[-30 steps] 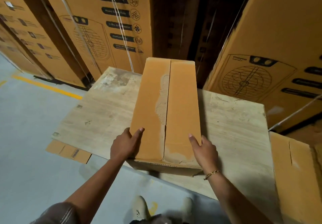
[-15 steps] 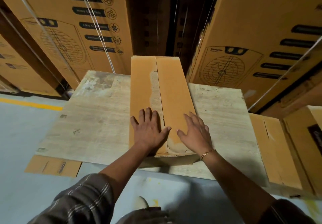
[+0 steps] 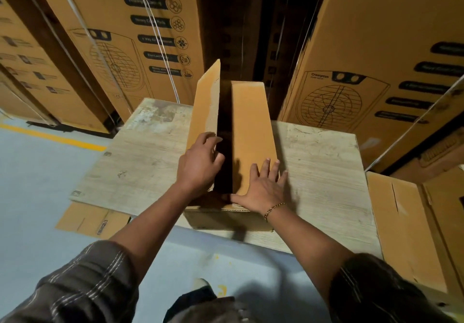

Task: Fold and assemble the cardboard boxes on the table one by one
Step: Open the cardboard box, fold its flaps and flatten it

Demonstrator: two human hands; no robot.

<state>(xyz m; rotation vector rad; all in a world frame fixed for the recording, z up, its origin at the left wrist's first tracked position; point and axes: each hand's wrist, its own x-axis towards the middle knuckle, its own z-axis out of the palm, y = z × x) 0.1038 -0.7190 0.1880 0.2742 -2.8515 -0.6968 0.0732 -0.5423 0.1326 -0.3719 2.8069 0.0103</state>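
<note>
The fingers (image 3: pixel 209 138) of the left hand (image 3: pixel 200 164), seen from the head camera, curl over the inner edge of the left flap (image 3: pixel 204 106) of the cardboard box (image 3: pixel 226 219) and grip it. The flap stands tilted up and outward. The fingers (image 3: pixel 268 165) of the right hand (image 3: pixel 262 189) lie straight and spread, pressed flat on the right flap (image 3: pixel 251 127), which lies level across the top. Between the two sets of fingers a dark gap opens into the box.

The step in hand looks like working the two long top flaps so that they seat together. To do it well, the flat right palm should hold its flap level and pin the box. The left grip should swing its flap along the crease, not by the near corner alone, which I judge could twist or tear the board.

The box lies directly beneath both hands and runs lengthwise away from the fingertips toward the tall printed cartons (image 3: pixel 140 46). Its near wall is below the wrists, close to the near edge of the tabletop (image 3: pixel 140 157). Bare tabletop lies outward of each hand.
</note>
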